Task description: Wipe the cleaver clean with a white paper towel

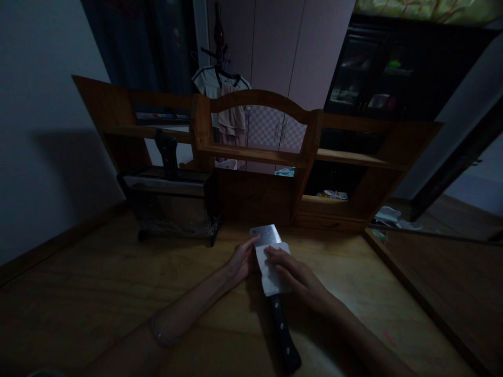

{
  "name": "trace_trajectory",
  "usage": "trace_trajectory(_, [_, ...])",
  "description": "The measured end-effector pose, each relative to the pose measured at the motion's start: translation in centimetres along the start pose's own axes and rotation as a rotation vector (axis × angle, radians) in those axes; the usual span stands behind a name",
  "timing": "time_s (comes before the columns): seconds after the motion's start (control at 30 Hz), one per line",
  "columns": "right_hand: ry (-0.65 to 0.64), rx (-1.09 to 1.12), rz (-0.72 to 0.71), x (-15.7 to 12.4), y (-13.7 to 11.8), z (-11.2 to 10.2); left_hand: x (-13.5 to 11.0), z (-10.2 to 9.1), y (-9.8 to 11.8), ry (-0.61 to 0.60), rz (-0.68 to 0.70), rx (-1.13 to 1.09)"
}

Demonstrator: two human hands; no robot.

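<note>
A cleaver (269,235) points away from me, its black riveted handle toward me. My left hand (244,260) grips the left edge of its blade, thumb on the metal near the far end; its other fingers are mostly hidden. Over the near part of the blade lies a folded white tissue (271,280). My right hand (297,273) presses the tissue onto the blade with its fingers laid across it. No hand is on the cleaver's handle. Whether the blade touches the wooden desk (212,335) beneath is hard to tell.
Left of my hands stands a knife block (171,209) with a black-handled knife in it. A wooden shelf unit (255,196) runs along the back of the desk. Beyond it are clothes (231,115) on a stand and a pink wardrobe (271,47). The light is dim.
</note>
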State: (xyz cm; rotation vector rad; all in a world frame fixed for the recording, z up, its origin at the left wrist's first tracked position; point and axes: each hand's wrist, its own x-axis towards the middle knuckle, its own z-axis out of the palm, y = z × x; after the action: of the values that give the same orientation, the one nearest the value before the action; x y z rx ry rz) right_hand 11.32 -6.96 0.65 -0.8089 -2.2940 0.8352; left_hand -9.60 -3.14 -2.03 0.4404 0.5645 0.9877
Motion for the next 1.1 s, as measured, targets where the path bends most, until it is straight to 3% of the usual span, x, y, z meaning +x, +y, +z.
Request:
trace_trajectory(0.13, [-0.068,-0.176,-0.085,0.2,-0.3,0.0,0.1,-0.2,-0.1,-0.011,0.007,0.0])
trace_trajectory(0.43, [-0.187,-0.334,-0.092,0.2,-0.8,-0.6,0.4,-0.7,-0.2,-0.031,0.012,-0.015])
trace_trajectory(0.83, [-0.277,-0.318,-0.044,0.1,-0.8,-1.0,-0.4,0.8,0.2,0.013,0.012,-0.036])
trace_trajectory(1.1, [-0.269,-0.396,-0.067,0.1,-0.8,-0.7,0.0,-0.2,0.0,0.011,0.001,-0.009])
